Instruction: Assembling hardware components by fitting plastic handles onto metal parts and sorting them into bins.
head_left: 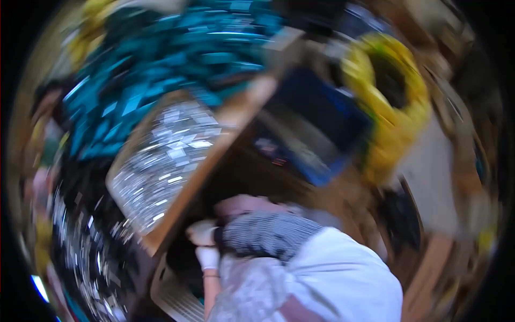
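Silvery pieces (173,155) lie heaped at eleven o'clock from the left hand (207,257) and right hand (201,234), whose grip, like what's done or left, I cannot tell.

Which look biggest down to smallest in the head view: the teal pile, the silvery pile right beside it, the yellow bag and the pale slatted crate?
1. Teal pile
2. Silvery pile and yellow bag: too alike through the blur to rank
3. Pale slatted crate, partly hidden

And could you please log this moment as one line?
left hand: beside right hand | grip: blurred, unclear | around: silvery pieces, teal pieces
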A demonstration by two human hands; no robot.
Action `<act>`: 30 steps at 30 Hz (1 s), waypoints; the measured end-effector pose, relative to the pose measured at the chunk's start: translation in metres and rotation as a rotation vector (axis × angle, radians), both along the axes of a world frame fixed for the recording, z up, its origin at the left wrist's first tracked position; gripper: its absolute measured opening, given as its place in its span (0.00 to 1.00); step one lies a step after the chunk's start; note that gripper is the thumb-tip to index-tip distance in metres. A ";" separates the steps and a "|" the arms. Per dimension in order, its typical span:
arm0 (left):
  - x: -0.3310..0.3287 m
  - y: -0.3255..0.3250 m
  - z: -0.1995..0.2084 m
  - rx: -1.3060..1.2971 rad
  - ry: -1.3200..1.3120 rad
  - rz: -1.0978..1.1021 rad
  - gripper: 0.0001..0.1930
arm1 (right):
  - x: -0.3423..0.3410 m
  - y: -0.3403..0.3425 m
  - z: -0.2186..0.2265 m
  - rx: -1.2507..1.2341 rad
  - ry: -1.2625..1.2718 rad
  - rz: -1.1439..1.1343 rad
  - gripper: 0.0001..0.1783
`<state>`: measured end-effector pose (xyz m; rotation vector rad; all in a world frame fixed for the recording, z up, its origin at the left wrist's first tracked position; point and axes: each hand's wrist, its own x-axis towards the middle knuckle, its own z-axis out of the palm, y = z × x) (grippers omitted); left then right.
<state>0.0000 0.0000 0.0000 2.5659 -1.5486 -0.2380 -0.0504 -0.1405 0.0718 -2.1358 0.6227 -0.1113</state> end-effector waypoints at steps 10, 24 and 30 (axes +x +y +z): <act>-0.076 -0.033 0.063 0.001 0.595 0.498 0.19 | -0.035 -0.015 -0.034 -0.009 0.029 0.150 0.21; -0.093 -0.042 0.023 -0.114 0.790 0.503 0.22 | -0.044 -0.038 -0.053 -0.249 -0.031 0.366 0.21; -0.080 -0.059 0.050 -0.137 0.689 0.707 0.15 | -0.017 -0.038 -0.109 -0.548 0.006 0.266 0.19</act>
